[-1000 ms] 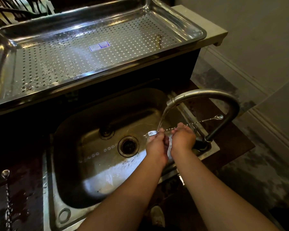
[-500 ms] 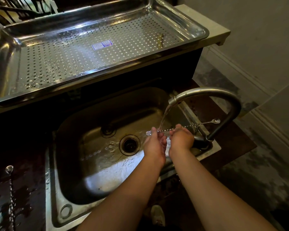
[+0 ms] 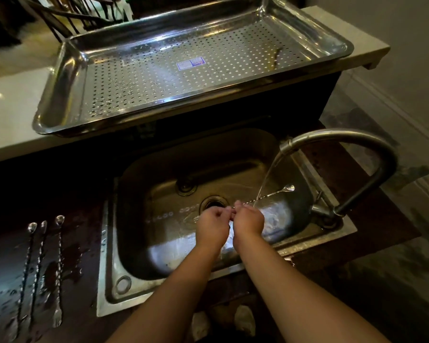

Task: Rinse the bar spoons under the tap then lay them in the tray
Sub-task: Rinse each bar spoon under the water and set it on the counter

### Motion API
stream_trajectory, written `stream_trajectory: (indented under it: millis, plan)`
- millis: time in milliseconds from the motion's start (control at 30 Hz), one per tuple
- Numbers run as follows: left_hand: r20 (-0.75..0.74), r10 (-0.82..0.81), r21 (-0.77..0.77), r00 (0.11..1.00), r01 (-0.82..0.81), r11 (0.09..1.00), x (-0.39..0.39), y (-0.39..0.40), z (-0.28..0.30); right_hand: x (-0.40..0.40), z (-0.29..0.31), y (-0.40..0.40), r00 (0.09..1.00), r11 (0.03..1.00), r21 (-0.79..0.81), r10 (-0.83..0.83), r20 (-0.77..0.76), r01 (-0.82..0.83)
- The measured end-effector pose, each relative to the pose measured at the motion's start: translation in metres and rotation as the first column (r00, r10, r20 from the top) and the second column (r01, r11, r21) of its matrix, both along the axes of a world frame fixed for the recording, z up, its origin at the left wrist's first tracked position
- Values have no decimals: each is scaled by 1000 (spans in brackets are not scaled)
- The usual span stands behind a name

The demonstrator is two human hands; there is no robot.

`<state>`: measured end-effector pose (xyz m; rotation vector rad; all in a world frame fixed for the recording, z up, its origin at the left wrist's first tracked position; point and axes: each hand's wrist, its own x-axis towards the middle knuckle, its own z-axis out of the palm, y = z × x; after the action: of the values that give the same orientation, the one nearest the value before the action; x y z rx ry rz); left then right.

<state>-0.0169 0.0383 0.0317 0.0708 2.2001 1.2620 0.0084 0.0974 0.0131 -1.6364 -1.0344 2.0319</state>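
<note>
Both hands grip one thin twisted steel bar spoon point(image 3: 270, 195) over the steel sink point(image 3: 159, 243): left hand point(image 3: 212, 227) and right hand point(image 3: 249, 220) pinching its shaft, bowl under the curved tap's point(image 3: 344, 137) stream. Perforated steel tray point(image 3: 67, 78) carries a blue-white sticker point(image 3: 190, 64), text unreadable.

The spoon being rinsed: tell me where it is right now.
In the head view the spoon is over the sink, right of the drain, held by both hands, its bowl end crossing the tap's stream.
</note>
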Motion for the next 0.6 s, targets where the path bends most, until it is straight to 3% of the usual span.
stream_trajectory:
  millis: [67,133,233,367,467,600]
  plan:
    - [-347,-194,-249,917,109,962,-3,-15,1,-6,-2,-9,998,998,-7,63,-16,-64]
    - [-508,-358,-436,783,124,891,-9,-26,3,-10,-3,-18,990,991,7,135,-32,-135]
    - [-485,-578,-645,656,178,743,-18,-42,7,-16,-2,-32,972,972,25,232,-30,-232]
    - [-337,-632,-737,698,222,638,-29,-61,11,-22,-4,-49,944,943,54,329,15,-329]
    - [-322,-613,-730,721,224,646,-34,-81,12,-30,-3,-64,917,912,95,398,32,-399]
    - [-428,-509,-663,747,124,739,-42,-119,11,-49,-1,-93,894,884,142,448,20,-446]
